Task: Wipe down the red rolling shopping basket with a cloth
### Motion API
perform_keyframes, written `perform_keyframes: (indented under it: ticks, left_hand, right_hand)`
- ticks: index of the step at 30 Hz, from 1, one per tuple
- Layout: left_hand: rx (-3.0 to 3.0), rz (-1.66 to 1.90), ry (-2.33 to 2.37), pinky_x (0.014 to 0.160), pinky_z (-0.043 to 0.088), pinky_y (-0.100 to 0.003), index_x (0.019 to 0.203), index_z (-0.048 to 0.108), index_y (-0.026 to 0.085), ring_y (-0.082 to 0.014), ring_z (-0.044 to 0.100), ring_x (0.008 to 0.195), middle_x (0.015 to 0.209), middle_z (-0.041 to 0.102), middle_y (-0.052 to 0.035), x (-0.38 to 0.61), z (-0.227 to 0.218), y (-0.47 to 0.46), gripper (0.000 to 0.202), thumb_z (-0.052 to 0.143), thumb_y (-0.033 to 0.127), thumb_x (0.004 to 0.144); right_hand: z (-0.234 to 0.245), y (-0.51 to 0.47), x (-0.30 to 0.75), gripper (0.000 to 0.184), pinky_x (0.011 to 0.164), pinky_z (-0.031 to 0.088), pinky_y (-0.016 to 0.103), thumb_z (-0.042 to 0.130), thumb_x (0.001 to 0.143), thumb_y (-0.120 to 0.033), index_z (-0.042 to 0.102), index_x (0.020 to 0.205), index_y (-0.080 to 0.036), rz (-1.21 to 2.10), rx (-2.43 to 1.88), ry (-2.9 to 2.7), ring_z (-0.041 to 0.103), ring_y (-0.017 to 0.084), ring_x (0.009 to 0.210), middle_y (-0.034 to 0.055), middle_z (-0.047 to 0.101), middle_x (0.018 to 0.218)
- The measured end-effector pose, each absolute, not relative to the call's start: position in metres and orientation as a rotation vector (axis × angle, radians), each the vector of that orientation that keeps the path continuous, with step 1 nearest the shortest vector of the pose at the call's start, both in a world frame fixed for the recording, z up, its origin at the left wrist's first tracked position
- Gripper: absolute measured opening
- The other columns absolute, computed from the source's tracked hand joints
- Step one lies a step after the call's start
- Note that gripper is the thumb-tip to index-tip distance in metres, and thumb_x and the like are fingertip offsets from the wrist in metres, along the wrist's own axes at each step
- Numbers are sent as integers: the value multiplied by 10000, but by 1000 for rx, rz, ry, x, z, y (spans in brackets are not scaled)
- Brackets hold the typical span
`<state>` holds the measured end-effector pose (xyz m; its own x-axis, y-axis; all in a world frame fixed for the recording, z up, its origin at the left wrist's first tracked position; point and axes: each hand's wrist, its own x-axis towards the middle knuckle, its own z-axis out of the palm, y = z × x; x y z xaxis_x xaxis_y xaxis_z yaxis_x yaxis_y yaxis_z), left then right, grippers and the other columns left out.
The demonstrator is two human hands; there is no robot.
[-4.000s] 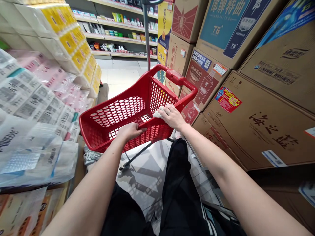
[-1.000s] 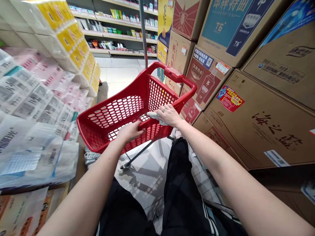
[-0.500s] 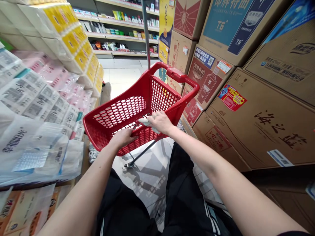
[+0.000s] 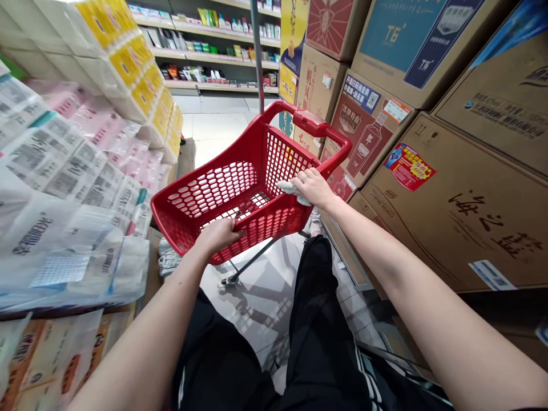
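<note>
A red plastic shopping cart [image 4: 205, 200] with perforated walls stands in front of me, its handle towards the far right. My left hand [image 4: 220, 235] grips the near rim, fingers curled over the edge. Farther right along that same rim, my right hand [image 4: 311, 187] presses a pale cloth [image 4: 291, 188] against the edge, and part of the cloth hangs down outside. Inside the basket I see only its lattice floor and walls. A grey pole [image 4: 257, 57] rises behind the cart.
Packs of tissue paper [image 4: 128, 63] and plastic-wrapped rolls [image 4: 64, 240] are piled on the left. Stacked cardboard cartons [image 4: 479, 200] line the right side. Shelves of toiletries [image 4: 214, 51] stand at the back. A cart wheel [image 4: 230, 281] rests on the tiled floor [image 4: 265, 297] between my legs.
My right hand has slid the cloth along the near rim, rightward and up towards the handle end. My left hand keeps its grip on the rim. The view has shifted slightly.
</note>
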<state>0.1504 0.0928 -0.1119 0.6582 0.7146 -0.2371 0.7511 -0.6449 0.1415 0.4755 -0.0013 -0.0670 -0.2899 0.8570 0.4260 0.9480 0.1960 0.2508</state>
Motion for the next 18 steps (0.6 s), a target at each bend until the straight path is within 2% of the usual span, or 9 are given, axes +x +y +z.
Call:
perform_keyframes:
  ticks: [6,10,14,18]
  left_hand:
    - [2640,-223,1186,571,357,-269,871,678,211,-217,633,769,860,706,-75,161,-111,86,405,478,547,766]
    - [2639,-205,1191,574,357,-281,849,687,194,-225,633,754,824,699,-84,155,-111,87,417,485,548,765]
    - [2633,-210,1210,574,358,-280,864,672,191,-221,626,753,839,694,-84,149,-112,91,428,485,561,762]
    - [2643,-208,1210,578,362,-278,870,663,197,-221,625,765,861,694,-86,148,-113,95,415,484,554,756]
  right_hand:
    - [-100,-4,404,329,990,293,420,425,979,-355,542,1268,-247,-556,-1511,-2290,463,233,1055,82,600,1142]
    - [-114,-3,371,333,1023,302,416,407,987,-330,541,1276,-232,-520,-1507,-2190,470,226,1096,82,603,1172]
    - [-103,-1,394,339,977,372,412,363,1000,-288,546,1275,-209,-515,-1442,-2315,510,219,1058,88,616,1136]
    - [-96,-12,421,316,1018,386,439,388,993,-285,583,1234,-219,-519,-1495,-2103,506,223,1130,87,608,1157]
